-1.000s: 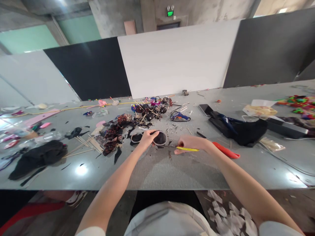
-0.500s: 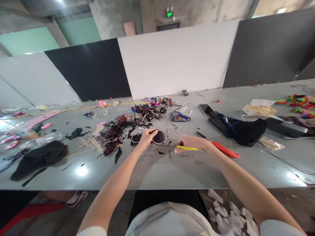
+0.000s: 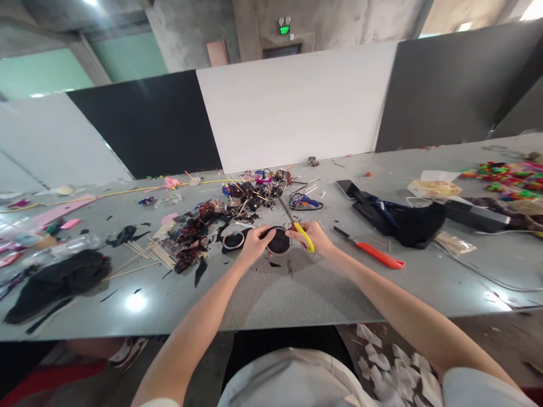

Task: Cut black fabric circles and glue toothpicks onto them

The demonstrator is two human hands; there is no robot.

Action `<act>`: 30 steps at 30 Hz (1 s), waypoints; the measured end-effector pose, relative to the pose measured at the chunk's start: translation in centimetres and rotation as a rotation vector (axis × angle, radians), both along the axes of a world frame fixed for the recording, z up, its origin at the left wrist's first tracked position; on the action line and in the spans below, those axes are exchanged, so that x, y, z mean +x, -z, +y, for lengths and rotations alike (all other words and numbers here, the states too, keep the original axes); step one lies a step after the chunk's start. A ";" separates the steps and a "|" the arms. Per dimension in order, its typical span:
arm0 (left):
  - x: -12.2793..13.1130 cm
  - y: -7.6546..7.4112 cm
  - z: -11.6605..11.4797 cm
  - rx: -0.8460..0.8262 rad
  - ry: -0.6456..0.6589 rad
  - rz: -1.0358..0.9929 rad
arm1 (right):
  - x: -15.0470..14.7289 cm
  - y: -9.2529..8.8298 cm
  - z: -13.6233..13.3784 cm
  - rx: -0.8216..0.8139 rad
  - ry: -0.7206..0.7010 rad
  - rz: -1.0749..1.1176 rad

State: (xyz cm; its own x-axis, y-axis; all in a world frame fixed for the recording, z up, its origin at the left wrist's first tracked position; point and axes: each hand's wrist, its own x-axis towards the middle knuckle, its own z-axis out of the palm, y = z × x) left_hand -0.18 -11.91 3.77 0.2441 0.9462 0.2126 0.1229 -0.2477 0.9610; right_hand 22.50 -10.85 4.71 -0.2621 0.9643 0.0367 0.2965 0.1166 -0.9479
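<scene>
A round ring with a pale rim and black material across it (image 3: 279, 242) lies between my hands, low over the table. My left hand (image 3: 255, 243) pinches its left edge, thumb on top. My right hand (image 3: 316, 237) is closed around yellow-handled scissors (image 3: 304, 236), their blades pointing up and away to the left. The right fingertips are close to the ring's right edge; whether they touch it I cannot tell. Just left of my left hand lies a second pale ring (image 3: 233, 241) with black material under it. Black scraps (image 3: 275, 264) are scattered in front.
A red-handled knife (image 3: 379, 255) lies to the right, near a black cloth bundle (image 3: 407, 223). Dark balls stuck with wooden sticks (image 3: 254, 195) sit behind, beside a blue glue gun (image 3: 306, 201). Leftward are patterned dark fabric (image 3: 189, 243), loose sticks (image 3: 148, 252) and black cloth (image 3: 59, 277).
My right hand has moved left toward the ring, and the scissors have swung from pointing left to pointing away from me. My left hand still holds the ring. The view has shifted slightly.
</scene>
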 end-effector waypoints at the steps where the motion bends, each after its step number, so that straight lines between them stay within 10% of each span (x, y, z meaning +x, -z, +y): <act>1: 0.1 0.0 -0.1 0.003 0.006 0.006 | -0.2 0.2 -0.1 -0.008 -0.018 0.013; 30: 0.1 1.7 1.0 0.075 0.059 0.096 | -0.6 0.8 -0.5 0.085 -0.031 0.064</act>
State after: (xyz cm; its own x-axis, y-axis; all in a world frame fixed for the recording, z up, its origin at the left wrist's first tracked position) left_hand -0.12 -10.95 2.11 0.3219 0.9118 0.2550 0.1962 -0.3277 0.9242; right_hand 21.92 -11.36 3.88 -0.2861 0.9486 0.1355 0.2304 0.2054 -0.9512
